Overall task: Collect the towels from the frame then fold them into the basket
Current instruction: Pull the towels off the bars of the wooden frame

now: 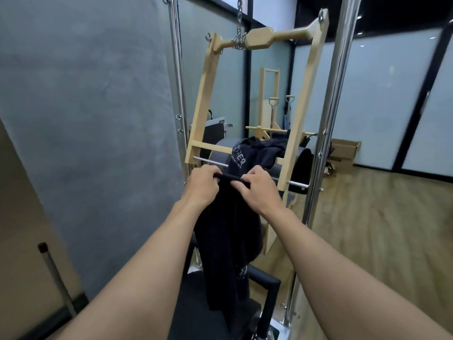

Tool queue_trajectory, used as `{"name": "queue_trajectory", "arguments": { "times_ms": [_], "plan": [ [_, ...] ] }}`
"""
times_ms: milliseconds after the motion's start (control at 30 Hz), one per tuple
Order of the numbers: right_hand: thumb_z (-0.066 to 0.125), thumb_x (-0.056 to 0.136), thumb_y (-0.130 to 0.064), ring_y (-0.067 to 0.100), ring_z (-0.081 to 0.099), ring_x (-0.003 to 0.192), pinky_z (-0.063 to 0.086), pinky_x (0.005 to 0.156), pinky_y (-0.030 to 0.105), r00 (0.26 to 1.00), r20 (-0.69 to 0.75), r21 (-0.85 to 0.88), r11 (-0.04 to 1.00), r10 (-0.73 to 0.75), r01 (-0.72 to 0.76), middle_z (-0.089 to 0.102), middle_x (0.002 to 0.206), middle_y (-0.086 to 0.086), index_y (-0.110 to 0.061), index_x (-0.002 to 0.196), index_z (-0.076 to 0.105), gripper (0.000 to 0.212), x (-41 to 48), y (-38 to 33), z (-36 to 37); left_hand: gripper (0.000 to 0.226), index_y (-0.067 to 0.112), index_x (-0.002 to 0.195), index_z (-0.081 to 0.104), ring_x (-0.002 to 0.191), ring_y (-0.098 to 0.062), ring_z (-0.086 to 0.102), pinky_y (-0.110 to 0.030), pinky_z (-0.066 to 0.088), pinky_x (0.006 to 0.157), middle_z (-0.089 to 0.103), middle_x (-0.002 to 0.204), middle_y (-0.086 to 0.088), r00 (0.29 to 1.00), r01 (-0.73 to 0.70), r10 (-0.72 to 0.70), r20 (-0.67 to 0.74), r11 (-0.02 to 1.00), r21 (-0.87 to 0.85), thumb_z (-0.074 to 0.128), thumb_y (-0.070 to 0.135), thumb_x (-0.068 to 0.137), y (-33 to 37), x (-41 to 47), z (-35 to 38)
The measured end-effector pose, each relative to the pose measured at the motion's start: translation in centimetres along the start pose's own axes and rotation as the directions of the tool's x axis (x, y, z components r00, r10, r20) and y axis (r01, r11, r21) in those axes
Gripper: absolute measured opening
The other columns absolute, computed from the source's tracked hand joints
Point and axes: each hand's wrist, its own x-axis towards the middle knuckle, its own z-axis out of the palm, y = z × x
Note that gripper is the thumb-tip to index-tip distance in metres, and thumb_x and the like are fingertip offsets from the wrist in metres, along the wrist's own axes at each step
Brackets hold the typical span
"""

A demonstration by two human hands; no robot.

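Left hand [202, 186]: fingers curled tight, pinching the rolled top edge of a dark towel [225, 241]. The fingertips are tucked under the hem and can't be seen. Right hand [257, 190]: thumb and curled fingers clamp the same edge just to the right. The two hands are close together with a short stretch of hem between them.

The held towel is black or navy and hangs straight down from the hands in loose vertical folds, near the camera and in front of the wooden frame [203, 94]. Faint pale print shows low on the cloth but is unreadable. Its bottom end blends into dark padded equipment below, so the edge is hard to make out.

A second dark towel [259, 150] lies bunched over the frame's lower crossbar, just beyond the hands, above the metal rod [208, 161]. It carries white lettering, only partly legible.

Chrome poles [335, 94] stand to the left and right of the frame. A chain [241, 15] is hooked to its top bar. A cardboard box [343, 148] sits far right on the wood floor [380, 229]. The right side of the picture is blurred.
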Motion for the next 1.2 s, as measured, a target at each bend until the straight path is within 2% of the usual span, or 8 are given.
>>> {"name": "queue_trajectory", "arguments": {
  "times_ms": [200, 333, 467, 567, 733, 933, 1033, 1200],
  "plan": [
    [0.055, 0.097, -0.036, 0.021, 0.063, 0.087, 0.048, 0.077, 0.037, 0.991, -0.093, 0.166, 0.983, 0.095, -0.078, 0.070, 0.089, -0.002, -0.026, 0.095, 0.067, 0.016, 4.6, 5.8, 0.8, 0.028, 0.014, 0.101, 0.072, 0.095, -0.026, 0.062, -0.032, 0.048, 0.080, 0.070, 0.098, -0.008, 0.997, 0.081, -0.080, 0.006, 0.988, -0.135, 0.048, 0.006, 0.089, 1.7, 5.5, 5.9],
    [0.065, 0.091, -0.032, 0.015, 0.060, 0.076, 0.046, 0.069, 0.032, 0.980, -0.173, 0.169, 0.983, 0.093, -0.063, 0.063, 0.076, -0.009, -0.026, 0.089, 0.062, 0.008, 8.8, 10.2, 0.9, 0.022, 0.016, 0.104, 0.072, 0.100, -0.025, 0.062, -0.033, 0.048, 0.087, 0.071, 0.100, -0.006, 0.995, 0.091, -0.095, -0.014, 0.981, -0.171, 0.055, 0.011, 0.091, 2.5, 10.2, 10.1],
    [0.063, 0.091, -0.038, 0.020, 0.058, 0.077, 0.047, 0.069, 0.038, 0.987, -0.127, 0.097, 0.991, 0.102, -0.090, 0.060, 0.077, -0.004, -0.026, 0.089, 0.049, 0.018, 11.7, 13.4, 1.3, 0.014, 0.019, 0.099, 0.073, 0.093, -0.019, 0.062, -0.027, 0.040, 0.075, 0.071, 0.093, 0.000, 0.993, 0.108, -0.114, -0.015, 0.970, -0.217, 0.062, 0.025, 0.094, 1.8, 13.3, 12.8],
    [0.059, 0.094, -0.040, 0.025, 0.057, 0.084, 0.045, 0.070, 0.038, 0.986, -0.079, 0.082, 0.987, 0.147, -0.140, 0.057, 0.084, 0.000, -0.019, 0.102, 0.045, 0.026, 12.4, 14.1, 1.9, 0.015, 0.019, 0.090, 0.073, 0.083, -0.018, 0.062, -0.030, 0.042, 0.070, 0.068, 0.081, 0.001, 0.997, 0.074, -0.075, 0.002, 0.975, -0.207, 0.067, 0.032, 0.091, 1.5, 14.6, 14.2],
    [0.042, 0.103, -0.038, 0.040, 0.063, 0.094, 0.038, 0.066, 0.040, 0.993, -0.034, -0.212, 0.970, 0.111, -0.116, 0.067, 0.099, 0.020, -0.010, 0.145, 0.027, 0.053, 14.4, 14.2, 1.6, 0.020, 0.020, 0.084, 0.066, 0.079, -0.018, 0.061, -0.033, 0.046, 0.069, 0.066, 0.078, 0.004, 0.992, 0.046, -0.069, -0.105, 0.978, -0.204, 0.066, 0.039, 0.090, 1.6, 16.0, 15.2],
    [0.048, 0.101, -0.018, 0.039, 0.062, 0.104, 0.044, 0.072, 0.041, 0.972, 0.121, -0.422, 0.897, 0.201, -0.133, 0.063, 0.117, 0.020, -0.006, 0.139, 0.031, 0.044, 16.9, 14.9, 1.5, 0.028, 0.021, 0.114, 0.058, 0.093, -0.025, 0.060, -0.035, 0.047, 0.081, 0.066, 0.100, -0.003, 0.997, 0.033, -0.044, -0.067, 0.989, -0.145, 0.067, 0.032, 0.090, 4.0, 18.0, 16.3],
    [0.048, 0.100, -0.019, 0.039, 0.061, 0.104, 0.043, 0.070, 0.041, 0.971, 0.111, -0.394, 0.906, 0.213, -0.154, 0.063, 0.113, 0.017, -0.010, 0.138, 0.031, 0.042, 16.6, 15.4, 1.9, 0.052, 0.026, 0.139, 0.041, 0.109, -0.034, 0.058, -0.049, 0.048, 0.091, 0.064, 0.115, -0.011, 0.997, -0.015, 0.015, 0.078, 1.000, 0.006, 0.063, 0.023, 0.092, 4.4, 18.4, 17.4],
    [0.051, 0.098, -0.017, 0.037, 0.062, 0.097, 0.043, 0.066, 0.039, 0.983, 0.077, -0.283, 0.949, 0.165, -0.137, 0.063, 0.100, 0.014, -0.017, 0.130, 0.036, 0.035, 16.3, 16.4, 1.8, 0.073, 0.036, 0.151, 0.024, 0.121, -0.038, 0.053, -0.046, 0.044, 0.097, 0.057, 0.133, -0.015, 0.975, -0.027, 0.001, 0.222, 0.993, 0.111, 0.057, 0.011, 0.091, 4.3, 19.9, 18.2]
  ]
}}
